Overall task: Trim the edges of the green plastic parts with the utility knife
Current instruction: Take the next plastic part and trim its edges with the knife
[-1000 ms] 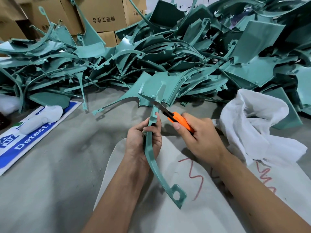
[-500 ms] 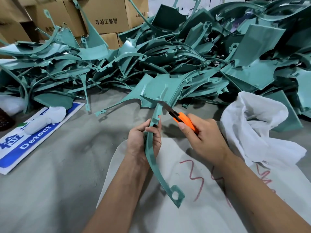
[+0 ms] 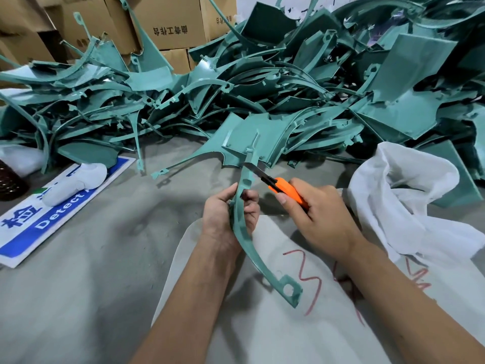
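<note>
My left hand (image 3: 228, 214) grips a long curved green plastic part (image 3: 262, 261) around its narrow middle. The part's wide panel end points away from me and its square tab end hangs low over my lap. My right hand (image 3: 317, 219) holds an orange utility knife (image 3: 287, 191). Its blade touches the right edge of the part just above my left fingers. A large pile of green plastic parts (image 3: 288, 88) fills the floor behind.
A white cloth sack (image 3: 409, 200) lies at the right. A grey-white sheet with red marks (image 3: 262, 324) covers my lap. A blue and white sign (image 3: 52, 214) with a white object on it lies at the left. Cardboard boxes (image 3: 173, 24) stand behind the pile.
The knife blade has slid a short way up along the part's right edge, away from me. My left hand keeps the same grip.
</note>
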The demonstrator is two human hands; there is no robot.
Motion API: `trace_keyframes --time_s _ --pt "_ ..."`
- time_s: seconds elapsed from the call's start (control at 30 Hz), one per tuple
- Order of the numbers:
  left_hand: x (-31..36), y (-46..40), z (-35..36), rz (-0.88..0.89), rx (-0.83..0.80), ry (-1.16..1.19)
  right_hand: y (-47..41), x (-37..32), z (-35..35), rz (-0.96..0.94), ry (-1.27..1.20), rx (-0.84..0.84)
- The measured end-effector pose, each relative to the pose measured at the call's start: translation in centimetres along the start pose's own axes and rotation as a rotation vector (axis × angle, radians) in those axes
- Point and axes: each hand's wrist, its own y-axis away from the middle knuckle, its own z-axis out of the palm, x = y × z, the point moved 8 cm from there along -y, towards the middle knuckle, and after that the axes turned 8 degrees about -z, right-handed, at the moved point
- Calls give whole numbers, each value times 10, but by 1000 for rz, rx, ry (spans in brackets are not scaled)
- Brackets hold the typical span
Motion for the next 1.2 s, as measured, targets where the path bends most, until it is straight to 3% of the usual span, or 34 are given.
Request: trace_keyframes --time_s 0.6,0.87,1.0,1.07,1.2 --pt "-13 3 8 -98 -38 12 -2 -6 -7 -103 -119 -22" --pt "-2 -1 5 -17 29 87 -3 -9 -13 -84 36 7" --pt "-10 7 18 -98 -86 185 -1 -5 -9 -7 147 28" --pt "-15 11 20 -107 -90 109 0 2 -10 52 127 69" --pt "-12 12 22 -13 -64 -267 1 6 -13 72 51 116"
